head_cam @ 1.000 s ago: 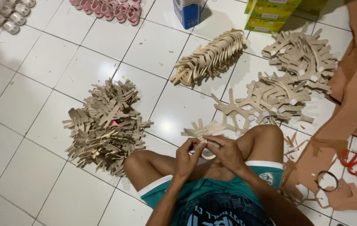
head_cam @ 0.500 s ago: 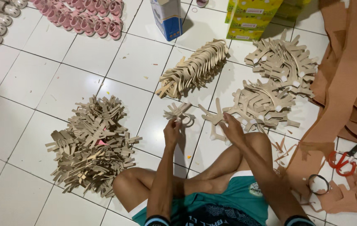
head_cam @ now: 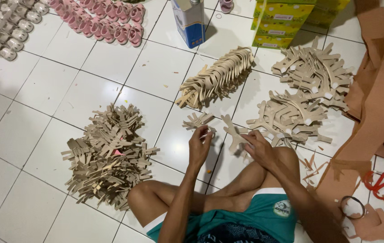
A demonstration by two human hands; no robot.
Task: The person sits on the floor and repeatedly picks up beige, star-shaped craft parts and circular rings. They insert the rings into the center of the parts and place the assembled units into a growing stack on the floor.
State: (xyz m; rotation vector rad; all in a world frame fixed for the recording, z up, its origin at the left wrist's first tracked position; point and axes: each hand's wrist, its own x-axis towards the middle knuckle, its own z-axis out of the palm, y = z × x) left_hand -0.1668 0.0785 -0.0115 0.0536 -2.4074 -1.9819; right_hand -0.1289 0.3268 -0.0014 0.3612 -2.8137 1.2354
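I sit cross-legged on a white tiled floor. My left hand [head_cam: 199,145] reaches forward, its fingertips at the near edge of a small stack of tan strap cut-outs [head_cam: 197,120]; whether it grips one is unclear. My right hand [head_cam: 258,147] pinches a tan Y-shaped strap piece [head_cam: 231,133] that lies just beyond my knee. Both hands are close together, in front of my bare legs.
A big loose heap of tan cut-outs [head_cam: 107,157] lies left. A fanned row [head_cam: 219,78] and two more piles [head_cam: 291,116] [head_cam: 314,71] lie ahead and right. Brown sheet material [head_cam: 381,103], red scissors [head_cam: 380,182], a tape ring [head_cam: 353,207], a blue-white can [head_cam: 189,20], yellow-green boxes [head_cam: 282,22] and pink sandals [head_cam: 106,20] surround them.
Both hands went from my lap out to the floor ahead. The piece my left hand carried is now at the small stack; my right hand has reached a Y-shaped piece.
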